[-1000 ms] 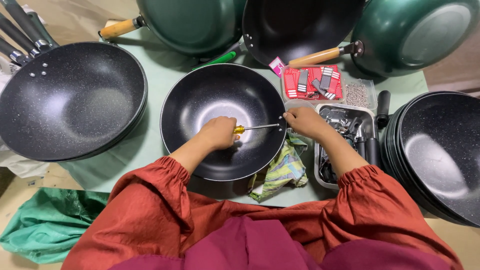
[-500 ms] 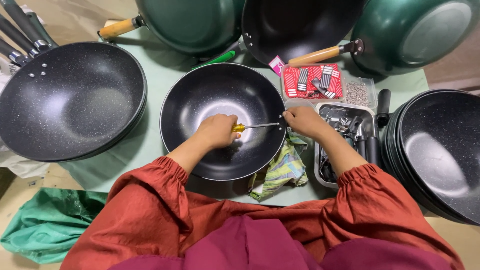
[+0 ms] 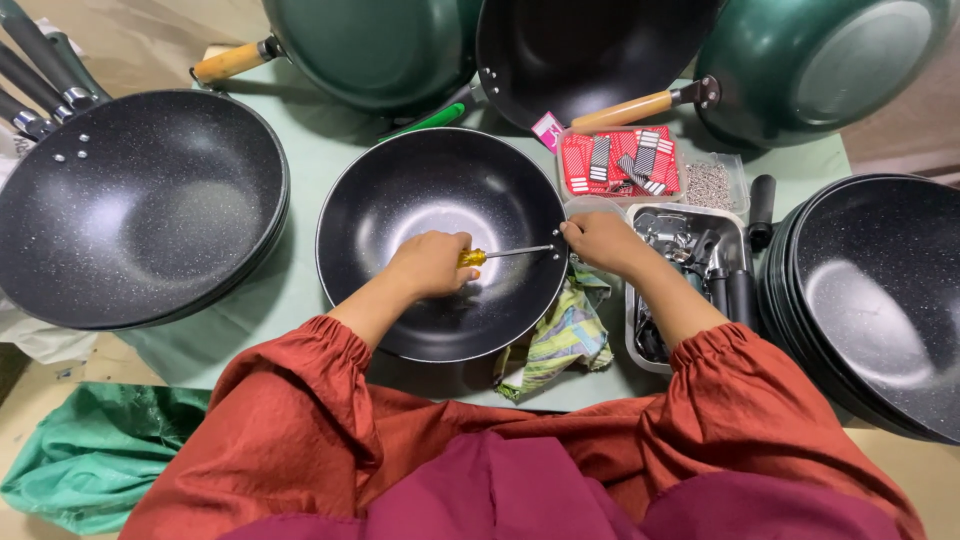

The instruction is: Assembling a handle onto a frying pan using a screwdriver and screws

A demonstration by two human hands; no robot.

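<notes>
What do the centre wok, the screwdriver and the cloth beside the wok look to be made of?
Wok: likely metal with a dark speckled non-stick coating, glossy where light reflects. Screwdriver: thin bright steel-looking shaft, translucent yellow handle, probably plastic, in the left hand. Cloth: soft woven fabric, striped green and yellow, crumpled in folds. The right hand rests at the wok's rim.

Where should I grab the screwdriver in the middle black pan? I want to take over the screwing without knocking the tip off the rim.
Grip the yellow handle of the screwdriver, coming from the pan's open centre on the left. The thin shaft points right, at the rim beside the right hand. The left hand already wraps most of the handle.
</notes>
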